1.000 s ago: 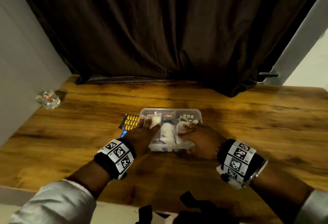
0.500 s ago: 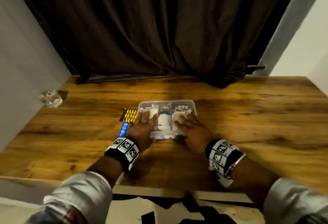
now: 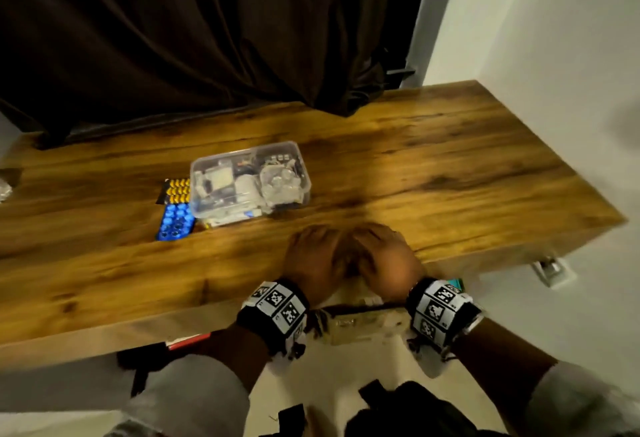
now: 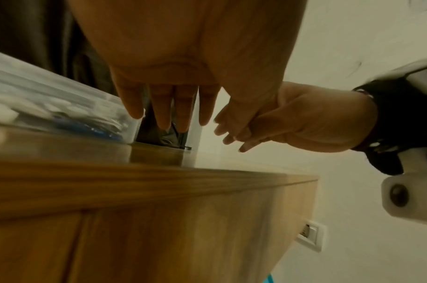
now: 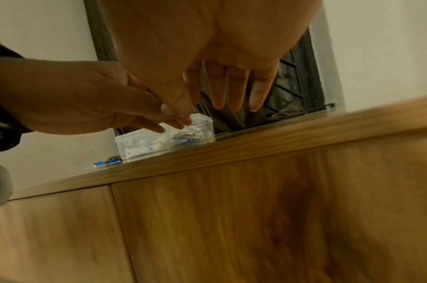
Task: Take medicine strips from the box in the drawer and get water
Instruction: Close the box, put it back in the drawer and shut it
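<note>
A clear plastic box (image 3: 249, 183) with its lid on stands on the wooden table (image 3: 450, 173), full of medicine packs. Against its left side lie a yellow pill strip (image 3: 175, 190) and a blue pill strip (image 3: 174, 222). My left hand (image 3: 317, 256) and right hand (image 3: 381, 253) hover side by side over the table's front edge, well short of the box and to its right. Both hold nothing. The left wrist view shows the left fingers (image 4: 168, 107) straight, and the right wrist view shows the right fingers (image 5: 231, 90) straight. The box (image 5: 166, 136) lies beyond them.
A dark curtain (image 3: 207, 38) hangs behind the table. A crumpled clear object (image 3: 3, 190) lies at the far left edge. A wall socket (image 3: 550, 270) sits low on the white wall at the right. Wooden cabinet fronts (image 5: 231, 220) run below the tabletop.
Both hands have come off the box and drawn back and to the right, to the table's front edge. The box stays put beside the two strips.
</note>
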